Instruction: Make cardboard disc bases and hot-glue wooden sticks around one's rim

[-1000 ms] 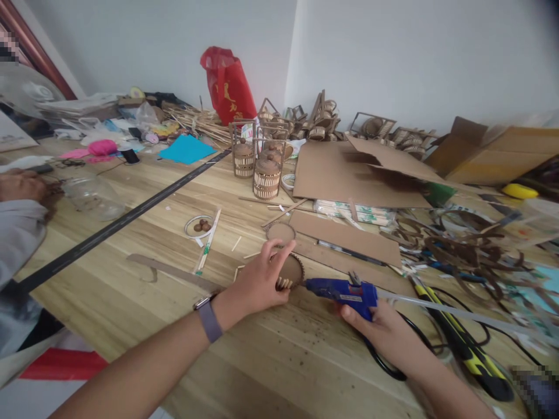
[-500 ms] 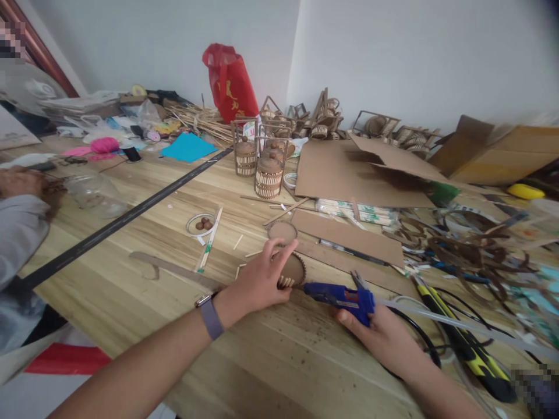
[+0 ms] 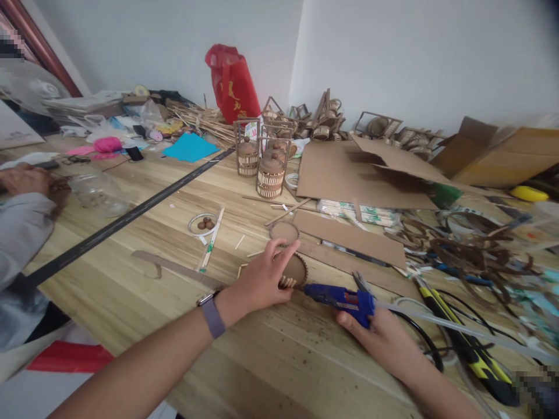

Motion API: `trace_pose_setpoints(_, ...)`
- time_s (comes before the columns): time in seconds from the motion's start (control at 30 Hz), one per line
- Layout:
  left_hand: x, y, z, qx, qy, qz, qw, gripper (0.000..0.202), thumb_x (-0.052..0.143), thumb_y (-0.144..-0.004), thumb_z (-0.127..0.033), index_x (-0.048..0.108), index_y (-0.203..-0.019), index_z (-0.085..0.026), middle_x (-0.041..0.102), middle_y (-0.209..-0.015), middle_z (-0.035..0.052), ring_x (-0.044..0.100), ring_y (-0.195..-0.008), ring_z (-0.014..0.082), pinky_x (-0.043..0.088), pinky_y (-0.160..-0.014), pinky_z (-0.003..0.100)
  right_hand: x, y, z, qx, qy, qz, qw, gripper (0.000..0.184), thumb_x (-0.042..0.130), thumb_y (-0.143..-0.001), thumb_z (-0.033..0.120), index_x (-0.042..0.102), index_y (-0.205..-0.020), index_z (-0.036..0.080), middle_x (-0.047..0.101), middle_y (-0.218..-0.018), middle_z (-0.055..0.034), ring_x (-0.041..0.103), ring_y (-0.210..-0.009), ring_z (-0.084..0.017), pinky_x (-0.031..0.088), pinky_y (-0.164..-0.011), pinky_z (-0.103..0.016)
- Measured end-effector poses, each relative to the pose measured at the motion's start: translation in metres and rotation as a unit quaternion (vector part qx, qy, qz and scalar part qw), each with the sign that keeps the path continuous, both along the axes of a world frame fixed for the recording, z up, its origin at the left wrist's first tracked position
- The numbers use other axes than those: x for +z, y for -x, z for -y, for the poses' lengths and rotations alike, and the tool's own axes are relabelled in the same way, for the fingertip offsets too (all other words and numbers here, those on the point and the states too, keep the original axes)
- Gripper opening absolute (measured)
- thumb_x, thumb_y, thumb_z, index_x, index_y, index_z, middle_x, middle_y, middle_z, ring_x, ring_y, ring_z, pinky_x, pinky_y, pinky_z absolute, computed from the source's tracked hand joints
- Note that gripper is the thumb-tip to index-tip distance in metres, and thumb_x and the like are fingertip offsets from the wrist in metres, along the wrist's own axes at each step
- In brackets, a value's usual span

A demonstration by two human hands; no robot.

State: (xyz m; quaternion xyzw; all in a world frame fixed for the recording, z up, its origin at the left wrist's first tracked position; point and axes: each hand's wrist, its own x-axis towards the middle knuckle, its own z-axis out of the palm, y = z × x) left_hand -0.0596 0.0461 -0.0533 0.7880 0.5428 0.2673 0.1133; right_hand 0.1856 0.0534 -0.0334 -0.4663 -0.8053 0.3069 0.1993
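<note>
My right hand [image 3: 384, 334] is wrapped round a blue glue gun [image 3: 340, 298], its nozzle pointing left. The nozzle tip is right by the near rim of a round cardboard base [image 3: 296, 270]; I cannot tell whether they touch. Short pale sticks [image 3: 286, 282] stand in a row along that rim. My left hand [image 3: 262, 276], with a watch on its wrist, grips the base from the left, thumb low at the sticks and some fingers raised above it. The hand hides the base's left part. Just behind lies another cardboard disc [image 3: 283, 233] with a dark edging.
Finished small lidded baskets [image 3: 269, 174] stand behind. A tape roll [image 3: 190, 226] encloses brown beads [image 3: 205, 223]. On the right lie a yellow-black utility knife [image 3: 467, 343], cables and brown strips [image 3: 458, 244]. Cardboard sheets [image 3: 349, 174] lie at the back. Another person's hand [image 3: 26, 179] is at far left.
The view has shifted very slightly. Both hands, the glue gun and the round base keep practically the same positions relative to each other.
</note>
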Motion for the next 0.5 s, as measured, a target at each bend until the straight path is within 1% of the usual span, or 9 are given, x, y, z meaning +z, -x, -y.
trace_pose_setpoints(0.13, 0.0009, 0.0002, 0.0009, 0.001, -0.003, -0.002, 1.0, 0.094, 0.068, -0.068, -0.016, 0.016, -0.145, -0.03, 0.031, -0.14, 0.0128, 0.058, -0.109, 0.0283, 0.054, -0.087, 0.043, -0.0001, -0.0002, 0.0013, 0.001, -0.004, -0.001, 1.0, 0.031, 0.049, -0.082, 0.05, 0.061, -0.072, 0.023, 0.069, -0.071, -0.005, 0.064, -0.067, -0.024, 0.053, -0.061, -0.033)
trace_pose_setpoints(0.23, 0.0013, 0.0003, 0.0013, 0.001, -0.004, -0.007, 1.0, 0.094, 0.069, -0.068, -0.017, 0.016, -0.146, -0.03, 0.032, -0.14, 0.0132, 0.06, -0.106, 0.0278, 0.054, -0.085, 0.043, 0.0011, 0.0, 0.0019, 0.008, -0.005, 0.004, 1.0, 0.032, 0.048, -0.083, 0.05, 0.061, -0.073, 0.023, 0.068, -0.068, -0.0046, 0.062, -0.064, -0.023, 0.052, -0.059, -0.032)
trace_pose_setpoints(0.4, 0.0003, 0.0002, 0.0008, -0.001, -0.013, 0.0, 1.0, 0.096, 0.069, -0.069, -0.017, 0.014, -0.146, -0.033, 0.032, -0.14, 0.0108, 0.059, -0.109, 0.0269, 0.054, -0.087, 0.041, 0.0027, 0.0014, 0.0013, 0.01, -0.007, 0.005, 1.0, 0.032, 0.047, -0.083, 0.05, 0.063, -0.075, 0.023, 0.07, -0.073, -0.0051, 0.063, -0.067, -0.024, 0.053, -0.063, -0.033)
trace_pose_setpoints(0.5, -0.0005, 0.0003, 0.0004, 0.002, -0.01, -0.005, 1.0, 0.097, 0.069, -0.068, -0.017, 0.014, -0.146, -0.033, 0.032, -0.14, 0.011, 0.06, -0.107, 0.0273, 0.054, -0.086, 0.042, 0.0016, 0.0022, 0.0012, 0.013, -0.009, 0.006, 1.0, 0.032, 0.047, -0.083, 0.05, 0.063, -0.075, 0.024, 0.07, -0.073, -0.005, 0.063, -0.068, -0.024, 0.053, -0.065, -0.033)
